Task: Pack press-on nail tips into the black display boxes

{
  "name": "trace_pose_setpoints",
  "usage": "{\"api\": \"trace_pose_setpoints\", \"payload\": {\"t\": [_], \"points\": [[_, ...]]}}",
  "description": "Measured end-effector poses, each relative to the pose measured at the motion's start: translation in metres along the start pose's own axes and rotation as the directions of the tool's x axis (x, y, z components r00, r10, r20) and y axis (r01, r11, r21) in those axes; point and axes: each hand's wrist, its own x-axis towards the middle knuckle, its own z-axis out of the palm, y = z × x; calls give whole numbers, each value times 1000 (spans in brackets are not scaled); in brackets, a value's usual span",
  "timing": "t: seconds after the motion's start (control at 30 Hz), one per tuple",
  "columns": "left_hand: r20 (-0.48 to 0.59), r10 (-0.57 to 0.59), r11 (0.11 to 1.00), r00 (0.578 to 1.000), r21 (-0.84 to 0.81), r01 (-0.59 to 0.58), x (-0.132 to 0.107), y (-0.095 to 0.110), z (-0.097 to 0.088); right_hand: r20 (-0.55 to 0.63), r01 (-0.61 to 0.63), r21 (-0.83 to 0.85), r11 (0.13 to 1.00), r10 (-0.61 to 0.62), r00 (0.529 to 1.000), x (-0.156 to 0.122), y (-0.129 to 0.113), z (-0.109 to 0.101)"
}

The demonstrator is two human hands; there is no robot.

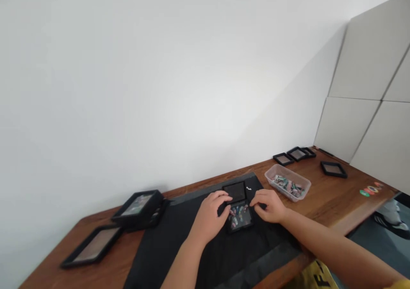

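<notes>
A black hinged display frame lies unfolded on the dark mat, its far half (pixel 236 191) showing a dark pane and its near half (pixel 245 226) holding several small colourful pieces (pixel 236 214) under or on the clear pane; I cannot tell which. At its left edge, my left hand (pixel 209 214) rests with curved fingers over the hinge side, thumb and fingers apart. Just off the right edge is my right hand (pixel 270 205), its fingers curled and the thumb tip close to the index tip. Anything between those tips is too small to make out. A small white piece (pixel 249 188) lies beside the far half.
A clear plastic tub (pixel 306 189) of small pieces stands to the right. Several black frames (pixel 283 159) lie at the back right, another frame (pixel 333 169) nearer the cabinet. On the left are stacked frames (pixel 137 205) and a single frame (pixel 92 246). Round stickers (pixel 371 190) lie far right.
</notes>
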Motion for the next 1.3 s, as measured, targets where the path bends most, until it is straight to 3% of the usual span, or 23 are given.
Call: {"api": "trace_pose_setpoints", "payload": {"t": [0.33,0.8,1.0,1.13,1.3], "points": [[18,-29,1000,999,3,29,1,9,8,119,-93,7,996,91,989,-1,1,-7],[-87,-43,998,995,-44,39,4,18,0,142,-119,7,993,117,983,0,0,-7],[-115,-114,992,987,-75,105,4,17,-4,104,-61,-43,997,65,992,3,0,-6],[-35,-200,974,979,-113,195,5,12,-8,92,-71,-42,997,74,993,3,3,-8],[231,-272,936,934,-161,312,6,1,-16,208,-115,-26,993,118,971,2,4,-9]]}}
